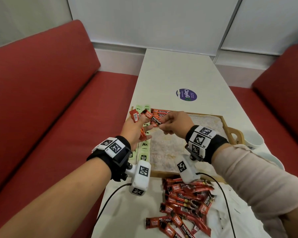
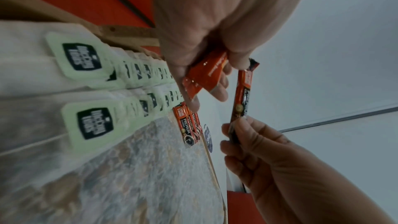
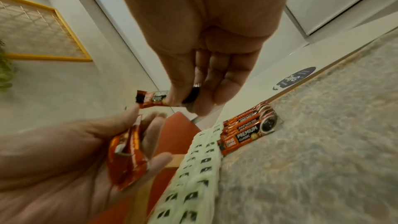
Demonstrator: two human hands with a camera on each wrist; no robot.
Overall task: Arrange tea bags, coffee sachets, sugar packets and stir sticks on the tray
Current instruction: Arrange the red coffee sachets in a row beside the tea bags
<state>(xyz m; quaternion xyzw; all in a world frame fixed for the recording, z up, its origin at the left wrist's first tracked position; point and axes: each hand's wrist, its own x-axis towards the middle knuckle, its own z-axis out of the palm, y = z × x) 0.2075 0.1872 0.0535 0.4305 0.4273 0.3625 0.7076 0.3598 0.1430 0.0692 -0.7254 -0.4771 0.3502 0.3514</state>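
My left hand (image 1: 138, 129) holds a small bundle of red coffee sachets (image 1: 134, 116) over the left side of the wooden tray (image 1: 231, 133). My right hand (image 1: 169, 125) pinches one end of a single red coffee sachet (image 1: 154, 119); its other end reaches the left thumb (image 2: 239, 60). In the wrist views the single sachet (image 2: 242, 98) (image 3: 150, 100) hangs in the air between both hands. Green tea bags (image 1: 144, 152) lie in two columns along the tray's left side. A short row of coffee sachets (image 1: 161, 112) lies at its far edge.
A loose pile of coffee sachets (image 1: 184, 201) lies on a white cloth in front of the tray. White cups (image 1: 253, 140) stand at the table's right edge. A round purple sticker (image 1: 186, 94) is beyond the tray. Red benches flank the table.
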